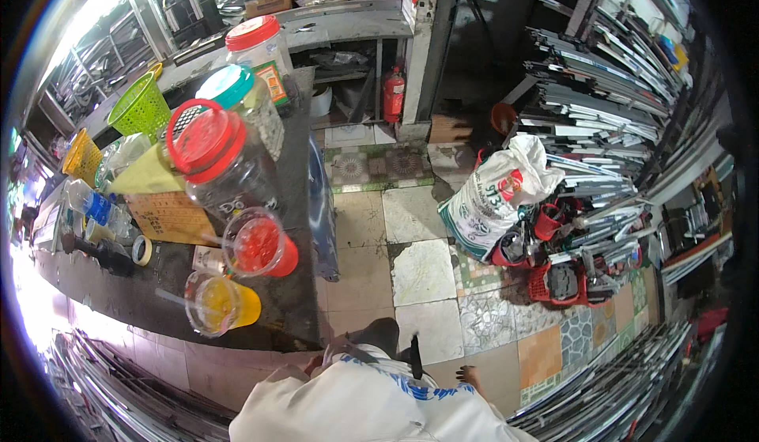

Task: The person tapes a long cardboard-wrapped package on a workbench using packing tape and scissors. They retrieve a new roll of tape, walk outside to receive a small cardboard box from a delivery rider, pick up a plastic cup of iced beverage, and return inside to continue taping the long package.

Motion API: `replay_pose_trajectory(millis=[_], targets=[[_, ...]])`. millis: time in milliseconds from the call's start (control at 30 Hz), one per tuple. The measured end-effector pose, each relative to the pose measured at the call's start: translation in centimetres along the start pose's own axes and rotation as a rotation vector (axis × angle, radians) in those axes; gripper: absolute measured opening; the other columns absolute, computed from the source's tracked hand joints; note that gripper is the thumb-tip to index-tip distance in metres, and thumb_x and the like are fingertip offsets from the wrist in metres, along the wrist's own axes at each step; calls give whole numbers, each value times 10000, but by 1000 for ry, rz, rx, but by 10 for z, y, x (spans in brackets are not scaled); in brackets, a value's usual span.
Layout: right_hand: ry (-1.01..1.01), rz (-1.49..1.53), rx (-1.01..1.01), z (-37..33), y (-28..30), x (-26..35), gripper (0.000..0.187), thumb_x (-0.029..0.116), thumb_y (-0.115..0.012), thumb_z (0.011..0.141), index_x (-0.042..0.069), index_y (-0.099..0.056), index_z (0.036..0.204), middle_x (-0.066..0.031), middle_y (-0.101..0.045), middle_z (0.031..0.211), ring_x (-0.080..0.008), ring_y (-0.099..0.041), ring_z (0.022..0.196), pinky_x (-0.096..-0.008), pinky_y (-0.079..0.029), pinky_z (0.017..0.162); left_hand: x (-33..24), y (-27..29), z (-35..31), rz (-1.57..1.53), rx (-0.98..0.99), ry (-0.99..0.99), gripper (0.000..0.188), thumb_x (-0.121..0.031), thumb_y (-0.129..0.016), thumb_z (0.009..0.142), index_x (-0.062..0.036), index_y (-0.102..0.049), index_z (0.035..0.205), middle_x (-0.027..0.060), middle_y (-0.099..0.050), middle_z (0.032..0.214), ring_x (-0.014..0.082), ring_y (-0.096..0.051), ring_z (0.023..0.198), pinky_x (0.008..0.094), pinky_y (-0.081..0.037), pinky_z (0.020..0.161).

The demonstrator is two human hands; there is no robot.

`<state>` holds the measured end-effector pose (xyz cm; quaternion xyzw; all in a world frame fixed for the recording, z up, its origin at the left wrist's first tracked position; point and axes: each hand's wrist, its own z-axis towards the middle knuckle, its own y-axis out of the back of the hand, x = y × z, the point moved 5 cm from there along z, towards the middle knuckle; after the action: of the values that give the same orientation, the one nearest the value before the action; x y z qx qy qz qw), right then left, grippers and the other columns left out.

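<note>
Where cups (249,307) top a counter (296,306), patchwork floor tiles (425,272)

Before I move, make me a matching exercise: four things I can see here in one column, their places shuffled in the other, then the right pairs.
Things
1. Yellow drink cup
2. White sack
3. Fire extinguisher
4. Teal-lidded jar

Places
A. Upright beside the pillar
B. Between two red-lidded jars
C. On the dark table, beside the red drink cup
D. On the floor, near a red basket

Pairs: 1-C, 2-D, 3-A, 4-B
</note>
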<state>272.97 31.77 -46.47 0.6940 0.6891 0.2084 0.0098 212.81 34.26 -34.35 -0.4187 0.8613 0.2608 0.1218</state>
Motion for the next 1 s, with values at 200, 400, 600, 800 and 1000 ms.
replay_pose_trajectory(millis=[200,400,600,800,1000], targets=[[12,-396,28,85,63,154,267,180,-505,928,-25,-603,1069,-157,-722,832,-282,-669,564,-381,-490,439,8,-15,-25,-134,-2,306,429,-231,-736,858,-11,-640,1214,112,-734,872,157,-690,795,283,-526,717],[176,-149,139,144,-35,380,334,244,-521,936,5,-611,1152,-162,-718,1009,-295,-701,683,-383,-546,549,-103,33,81,-265,-70,262,426,-231,-739,856,-10,-643,1208,111,-734,869,157,-690,792,283,-527,715],[624,-481,381,88,-161,622,335,272,-589,916,-22,-671,1054,-157,-724,896,-201,-688,645,-295,-510,519,-214,132,182,-394,-190,102,423,-231,-742,854,-9,-647,1202,110,-734,865,157,-690,790,283,-528,713],[471,-593,261,123,-169,789,306,264,-586,908,-6,-678,1020,-125,-725,879,-195,-669,601,-306,-493,497,-349,271,337,-634,-396,-232,421,-231,-744,852,-8,-650,1197,108,-735,862,156,-691,788,283,-529,711],[500,-791,244,197,-214,987,345,271,-613,904,-30,-672,1061,-142,-731,912,-210,-671,589,-334,-500,491,-524,452,475,-805,-438,-286,324,-261,-804,811,0,-721,984,95,-730,787,143,-691,698,279,-538,638]])
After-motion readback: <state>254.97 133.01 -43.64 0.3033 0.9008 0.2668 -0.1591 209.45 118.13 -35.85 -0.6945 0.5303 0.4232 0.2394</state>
